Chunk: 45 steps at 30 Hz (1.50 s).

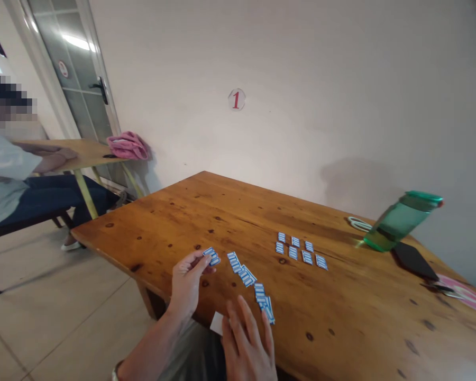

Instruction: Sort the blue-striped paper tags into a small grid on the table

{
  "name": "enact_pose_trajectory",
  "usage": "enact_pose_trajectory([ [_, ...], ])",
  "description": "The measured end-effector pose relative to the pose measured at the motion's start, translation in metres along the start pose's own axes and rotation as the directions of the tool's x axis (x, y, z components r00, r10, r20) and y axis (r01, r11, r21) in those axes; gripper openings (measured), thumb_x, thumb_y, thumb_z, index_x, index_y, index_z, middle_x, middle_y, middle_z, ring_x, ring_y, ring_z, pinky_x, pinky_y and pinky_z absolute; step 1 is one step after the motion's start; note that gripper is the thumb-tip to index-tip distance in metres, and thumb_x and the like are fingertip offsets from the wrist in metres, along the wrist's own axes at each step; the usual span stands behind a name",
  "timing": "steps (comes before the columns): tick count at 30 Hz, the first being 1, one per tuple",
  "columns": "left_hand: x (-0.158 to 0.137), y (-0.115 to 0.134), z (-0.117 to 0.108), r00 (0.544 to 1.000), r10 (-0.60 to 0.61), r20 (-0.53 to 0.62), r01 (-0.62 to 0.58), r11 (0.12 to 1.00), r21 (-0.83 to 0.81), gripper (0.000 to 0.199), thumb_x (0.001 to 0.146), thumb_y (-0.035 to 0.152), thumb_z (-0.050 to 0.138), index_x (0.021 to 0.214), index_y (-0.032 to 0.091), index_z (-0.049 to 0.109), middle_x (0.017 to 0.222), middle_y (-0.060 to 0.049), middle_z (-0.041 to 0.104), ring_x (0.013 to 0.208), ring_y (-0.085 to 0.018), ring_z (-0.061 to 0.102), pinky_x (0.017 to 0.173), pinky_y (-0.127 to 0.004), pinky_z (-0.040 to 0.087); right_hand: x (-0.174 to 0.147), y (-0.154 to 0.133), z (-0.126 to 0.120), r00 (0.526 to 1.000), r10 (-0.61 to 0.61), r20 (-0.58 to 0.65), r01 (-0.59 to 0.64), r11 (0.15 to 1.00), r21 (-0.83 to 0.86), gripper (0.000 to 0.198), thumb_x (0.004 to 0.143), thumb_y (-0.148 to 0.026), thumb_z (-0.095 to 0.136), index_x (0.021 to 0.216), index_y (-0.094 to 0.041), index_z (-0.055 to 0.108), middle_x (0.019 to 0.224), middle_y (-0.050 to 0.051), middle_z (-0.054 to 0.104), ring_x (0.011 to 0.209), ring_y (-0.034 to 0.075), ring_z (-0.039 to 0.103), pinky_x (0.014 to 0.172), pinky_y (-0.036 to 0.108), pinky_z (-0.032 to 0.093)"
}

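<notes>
Between the thumb and fingers of my left hand [187,280] is a small fan of blue-and-white cards [211,256], held just above the table's near edge. My right hand [248,341] lies palm down with its fingers spread at the near edge. A plain white card [217,323] sticks out beside its left side, partly covered; I cannot tell whether the hand touches it. Close to the right fingertips are overlapping blue-and-white cards [259,292]. Another overlapping row of such cards [234,262] lies between the two hands, farther in.
Several small blue-and-white stacks [293,252] stand in two rows on the wooden table [222,211]. To the right are a leaning green bottle [402,219], a white cable [359,224], a dark phone-like slab [414,260], keys [440,287] and a pink disc [466,292]. A person sits at another table on the left.
</notes>
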State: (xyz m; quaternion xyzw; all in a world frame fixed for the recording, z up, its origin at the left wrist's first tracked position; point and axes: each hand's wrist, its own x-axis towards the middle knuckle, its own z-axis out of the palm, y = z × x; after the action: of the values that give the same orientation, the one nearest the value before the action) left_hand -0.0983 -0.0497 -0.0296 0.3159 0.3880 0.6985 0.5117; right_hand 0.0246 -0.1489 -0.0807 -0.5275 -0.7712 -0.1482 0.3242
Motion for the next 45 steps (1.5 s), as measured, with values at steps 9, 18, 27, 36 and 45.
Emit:
enact_pose_trajectory([
  [9,0.001,0.0,0.001,1.0,0.0,0.029,-0.003,0.996,0.088,0.02,0.057,0.027,0.073,0.07,0.013,0.067,0.064,-0.002,0.067,0.062,-0.015,0.062,0.051,-0.021,0.049,0.018,0.049,-0.039,0.826,0.554,0.106,-0.46,0.551,0.696,0.018,0.078,-0.032,0.054,0.077,-0.021,0.068,0.067,0.002,0.063,0.059,0.013,0.056,0.055,0.021,0.044],
  [18,-0.016,0.003,0.015,0.988,-0.141,0.065,0.128,0.977,0.168,0.022,0.053,0.029,0.074,0.067,0.014,0.067,0.064,-0.002,0.068,0.06,-0.014,0.061,0.052,-0.02,0.049,0.023,0.075,-0.046,0.556,0.76,0.337,-0.517,-0.001,0.856,0.026,0.065,-0.04,0.067,0.071,-0.015,0.064,0.058,-0.001,0.057,0.054,0.01,0.046,0.05,0.02,0.037],
  [27,-0.056,-0.013,0.058,0.885,-0.389,0.256,0.325,0.91,0.257,0.025,0.052,0.031,0.075,0.067,0.012,0.068,0.061,-0.004,0.067,0.055,-0.014,0.06,0.052,-0.024,0.05,0.018,0.081,-0.048,0.555,0.752,0.356,-0.444,-0.094,0.891,0.02,0.063,-0.034,0.069,0.069,-0.018,0.059,0.063,-0.002,0.057,0.058,0.011,0.05,0.055,0.021,0.04],
  [36,-0.055,-0.014,0.057,0.859,-0.406,0.312,0.292,0.889,0.352,0.021,0.053,0.028,0.074,0.066,0.013,0.069,0.063,-0.005,0.069,0.06,-0.018,0.062,0.054,-0.025,0.049,0.014,0.08,-0.047,0.629,0.697,0.344,-0.452,-0.033,0.892,0.021,0.065,-0.035,0.067,0.069,-0.018,0.055,0.066,-0.001,0.058,0.063,0.012,0.052,0.06,0.022,0.042],
  [45,-0.053,-0.02,0.055,0.858,-0.378,0.348,0.259,0.903,0.342,0.015,0.054,0.023,0.071,0.065,0.014,0.068,0.062,-0.005,0.069,0.057,-0.017,0.062,0.06,-0.027,0.048,0.021,0.078,-0.065,0.692,0.622,0.367,-0.56,0.142,0.816,0.022,0.066,-0.038,0.065,0.067,-0.017,0.057,0.062,0.0,0.057,0.058,0.013,0.051,0.053,0.02,0.041],
])
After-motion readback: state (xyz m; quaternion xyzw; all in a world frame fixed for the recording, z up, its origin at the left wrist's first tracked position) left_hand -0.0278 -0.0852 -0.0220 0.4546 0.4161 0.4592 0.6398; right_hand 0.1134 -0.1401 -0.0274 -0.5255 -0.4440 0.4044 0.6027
